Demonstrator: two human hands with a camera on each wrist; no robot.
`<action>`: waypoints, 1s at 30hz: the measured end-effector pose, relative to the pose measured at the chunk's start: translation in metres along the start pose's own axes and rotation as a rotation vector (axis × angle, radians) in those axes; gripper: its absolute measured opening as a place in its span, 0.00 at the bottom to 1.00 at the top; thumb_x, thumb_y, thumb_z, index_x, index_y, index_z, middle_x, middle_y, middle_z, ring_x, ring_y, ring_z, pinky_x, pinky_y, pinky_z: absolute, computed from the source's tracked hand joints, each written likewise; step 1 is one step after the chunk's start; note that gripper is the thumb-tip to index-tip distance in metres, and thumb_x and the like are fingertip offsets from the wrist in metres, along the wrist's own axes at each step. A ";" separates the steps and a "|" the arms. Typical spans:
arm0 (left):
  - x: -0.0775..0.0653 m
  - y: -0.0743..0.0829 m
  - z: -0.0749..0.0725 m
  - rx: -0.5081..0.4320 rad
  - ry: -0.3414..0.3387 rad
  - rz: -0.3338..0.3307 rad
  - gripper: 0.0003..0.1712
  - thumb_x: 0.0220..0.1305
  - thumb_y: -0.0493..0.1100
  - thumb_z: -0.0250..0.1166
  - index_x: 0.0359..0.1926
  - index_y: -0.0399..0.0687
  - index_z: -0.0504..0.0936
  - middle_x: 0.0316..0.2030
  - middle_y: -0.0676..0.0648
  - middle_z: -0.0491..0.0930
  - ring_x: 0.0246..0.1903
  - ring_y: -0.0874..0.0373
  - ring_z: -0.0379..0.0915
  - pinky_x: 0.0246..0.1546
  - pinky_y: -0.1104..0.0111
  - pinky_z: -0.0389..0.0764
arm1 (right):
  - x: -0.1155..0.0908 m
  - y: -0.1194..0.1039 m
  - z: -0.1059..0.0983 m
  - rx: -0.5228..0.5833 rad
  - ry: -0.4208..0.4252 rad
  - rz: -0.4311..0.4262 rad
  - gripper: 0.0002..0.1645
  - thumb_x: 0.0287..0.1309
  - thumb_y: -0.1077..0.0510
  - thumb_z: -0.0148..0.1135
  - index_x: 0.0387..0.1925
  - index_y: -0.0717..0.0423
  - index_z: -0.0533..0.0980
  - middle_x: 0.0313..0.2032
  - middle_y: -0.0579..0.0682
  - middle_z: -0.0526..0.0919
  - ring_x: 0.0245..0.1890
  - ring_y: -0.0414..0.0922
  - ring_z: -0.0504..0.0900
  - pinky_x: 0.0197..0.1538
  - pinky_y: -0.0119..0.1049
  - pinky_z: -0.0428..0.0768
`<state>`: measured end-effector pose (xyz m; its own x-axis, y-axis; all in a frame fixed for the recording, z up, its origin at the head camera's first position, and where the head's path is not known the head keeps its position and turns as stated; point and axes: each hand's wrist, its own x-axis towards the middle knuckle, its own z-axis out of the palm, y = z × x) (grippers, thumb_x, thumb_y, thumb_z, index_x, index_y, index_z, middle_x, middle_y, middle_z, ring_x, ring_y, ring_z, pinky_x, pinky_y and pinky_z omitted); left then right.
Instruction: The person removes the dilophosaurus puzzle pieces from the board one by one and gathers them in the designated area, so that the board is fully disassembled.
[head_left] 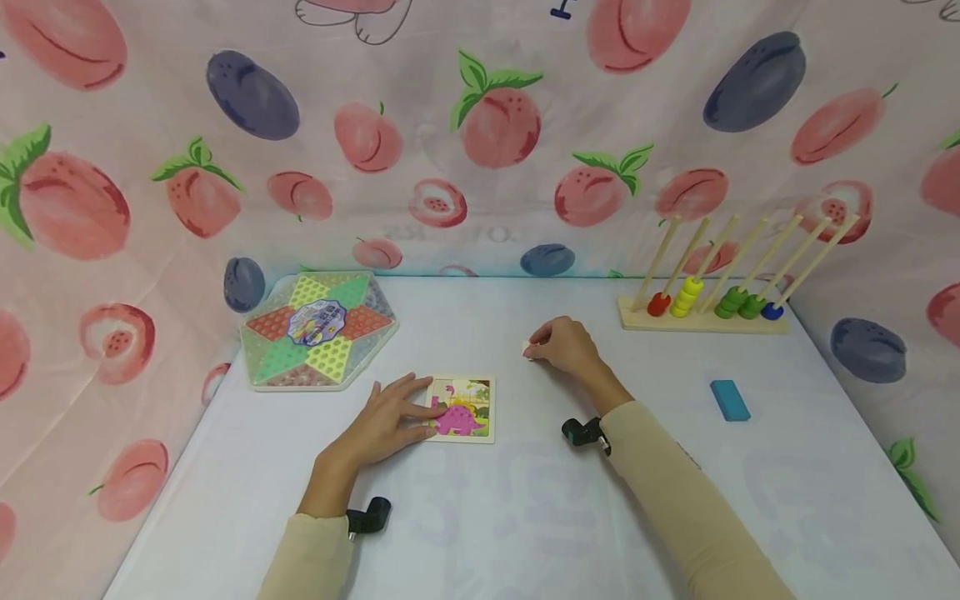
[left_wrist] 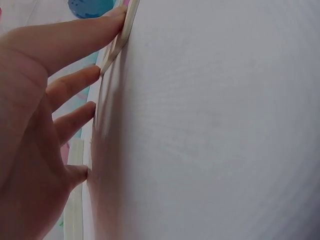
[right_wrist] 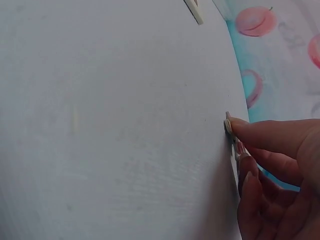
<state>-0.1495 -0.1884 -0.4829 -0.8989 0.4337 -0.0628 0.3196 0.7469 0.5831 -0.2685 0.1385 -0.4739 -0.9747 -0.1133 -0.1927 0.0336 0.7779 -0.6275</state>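
A small square jigsaw puzzle [head_left: 463, 421] with a pink dinosaur picture and a pale wooden rim lies mid-table. My left hand [head_left: 386, 423] rests at its left side, fingers spread and mostly straight, the fingertips overlapping the frame. In the left wrist view the thumb touches the edge of the puzzle [left_wrist: 131, 22]. Farther back and to the right, my right hand [head_left: 570, 348] pinches a small, thin, pale puzzle piece [head_left: 528, 350] between thumb and fingers. The right wrist view shows that piece [right_wrist: 228, 124] nearly edge-on, close over the table; its picture is mostly hidden.
At the back left lies a hexagonal Chinese checkers board [head_left: 273, 333]. A wooden bead-counting rack [head_left: 705, 323] with upright rods and coloured beads stands at the back right. A blue block [head_left: 730, 400] lies on the right side of the white table [head_left: 525, 517]. Fruit-printed cloth hangs behind.
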 end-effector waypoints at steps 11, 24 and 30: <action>0.000 -0.003 0.003 -0.007 0.020 0.005 0.20 0.61 0.47 0.73 0.55 0.61 0.88 0.75 0.46 0.67 0.81 0.39 0.47 0.74 0.28 0.33 | 0.000 0.001 0.003 -0.067 -0.002 0.000 0.16 0.57 0.46 0.75 0.42 0.50 0.87 0.45 0.51 0.89 0.48 0.51 0.83 0.50 0.44 0.79; 0.000 -0.005 0.003 -0.033 0.003 -0.006 0.20 0.61 0.47 0.73 0.55 0.61 0.88 0.76 0.47 0.66 0.81 0.41 0.45 0.76 0.30 0.30 | -0.003 0.001 0.005 -0.044 -0.014 0.006 0.16 0.59 0.47 0.73 0.43 0.52 0.87 0.46 0.52 0.89 0.50 0.52 0.82 0.55 0.47 0.80; 0.001 -0.004 0.003 -0.033 0.004 -0.005 0.20 0.61 0.47 0.73 0.56 0.61 0.87 0.76 0.48 0.66 0.82 0.41 0.45 0.76 0.30 0.31 | -0.004 0.001 0.003 -0.038 -0.033 -0.025 0.17 0.60 0.49 0.70 0.47 0.54 0.84 0.48 0.54 0.87 0.50 0.51 0.82 0.56 0.47 0.80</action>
<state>-0.1506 -0.1898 -0.4880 -0.9016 0.4281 -0.0623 0.3054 0.7318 0.6092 -0.2641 0.1377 -0.4757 -0.9673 -0.1531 -0.2023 0.0000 0.7975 -0.6033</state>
